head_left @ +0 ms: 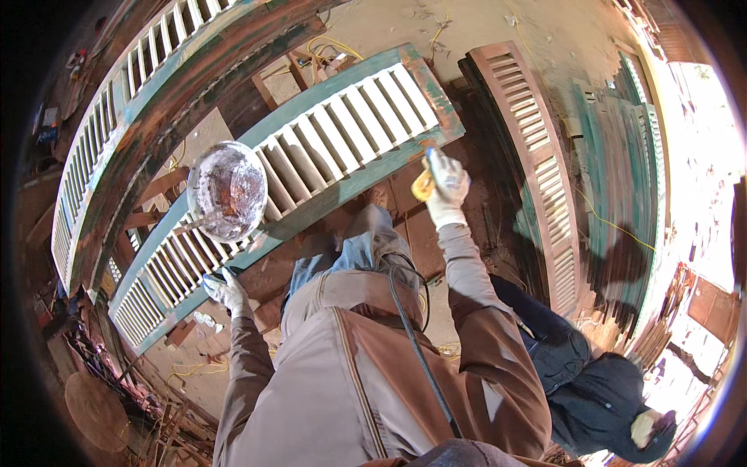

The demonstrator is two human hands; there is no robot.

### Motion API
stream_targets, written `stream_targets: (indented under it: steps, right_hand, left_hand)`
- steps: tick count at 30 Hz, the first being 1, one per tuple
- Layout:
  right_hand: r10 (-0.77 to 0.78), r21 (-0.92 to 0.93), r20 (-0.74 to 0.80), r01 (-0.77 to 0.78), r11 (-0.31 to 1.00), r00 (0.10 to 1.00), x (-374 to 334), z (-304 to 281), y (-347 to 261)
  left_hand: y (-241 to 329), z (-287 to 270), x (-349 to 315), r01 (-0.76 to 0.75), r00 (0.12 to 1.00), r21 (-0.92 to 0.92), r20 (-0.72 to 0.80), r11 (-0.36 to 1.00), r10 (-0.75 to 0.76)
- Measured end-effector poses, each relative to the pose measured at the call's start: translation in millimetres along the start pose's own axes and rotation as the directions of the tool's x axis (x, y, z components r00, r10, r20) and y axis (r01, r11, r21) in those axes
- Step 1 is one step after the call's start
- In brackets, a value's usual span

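Observation:
A long louvered shutter (352,179) lies slantwise before me, with whitish slats inside a worn green frame. At its near edge, toward the left, my gloved left hand (225,291) has its fingers closed over the frame. My gloved right hand (449,185) is beside the shutter's right end, closed round a yellow pad (422,186) that looks like a sponge or cloth. Fingers partly hide the pad. Over the middle of the slats is a shiny, round, bowl-like thing (227,191), with a stick-like piece at its lower left; its contents are unclear.
More louvered shutters (148,101) stand stacked at the left. A brown shutter (537,148) lies to the right, with green panels (615,202) beyond it. A person in dark clothes (595,389) is bent over at lower right. Yellow cords (615,226) run along the ground.

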State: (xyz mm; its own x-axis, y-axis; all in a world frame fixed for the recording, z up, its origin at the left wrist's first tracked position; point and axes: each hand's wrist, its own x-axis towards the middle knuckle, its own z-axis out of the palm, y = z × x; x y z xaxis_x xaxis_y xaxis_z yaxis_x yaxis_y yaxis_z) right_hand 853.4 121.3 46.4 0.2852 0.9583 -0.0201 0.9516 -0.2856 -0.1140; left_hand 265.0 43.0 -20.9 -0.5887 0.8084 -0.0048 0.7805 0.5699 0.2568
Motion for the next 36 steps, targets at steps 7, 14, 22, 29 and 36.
stream_targets:
  steps: [7, 14, 22, 29, 36]
  right_hand:
    - [-0.201, 0.292, -0.126, 0.23, 0.928, 0.972, -29, 2, -49]
    - [0.071, 0.052, -0.014, -0.07, 0.996, 0.997, 28, -3, 12]
    - [-0.129, 0.338, -0.103, 0.157, 0.928, 0.986, -30, 12, -37]
    - [0.137, 0.414, -0.252, -0.022, 0.91, 0.958, 28, -1, 31]
    - [-0.116, 0.233, -0.156, 0.151, 0.961, 0.981, 5, -4, -2]
  left_hand:
    - [-13, 42, 16, 0.227, 0.972, 0.221, -0.118, 0.949, -0.205]
    - [-19, 57, 22, 0.186, 0.958, 0.227, -0.257, 0.956, -0.125]
    - [139, -94, 168, -0.307, 0.88, -0.54, -0.474, 0.784, 0.018]
    - [293, -169, 359, 0.21, 0.851, -0.849, 0.403, 0.484, 0.338]
    - [325, -159, 271, -0.019, 0.825, -0.964, 0.136, 0.266, 0.549]
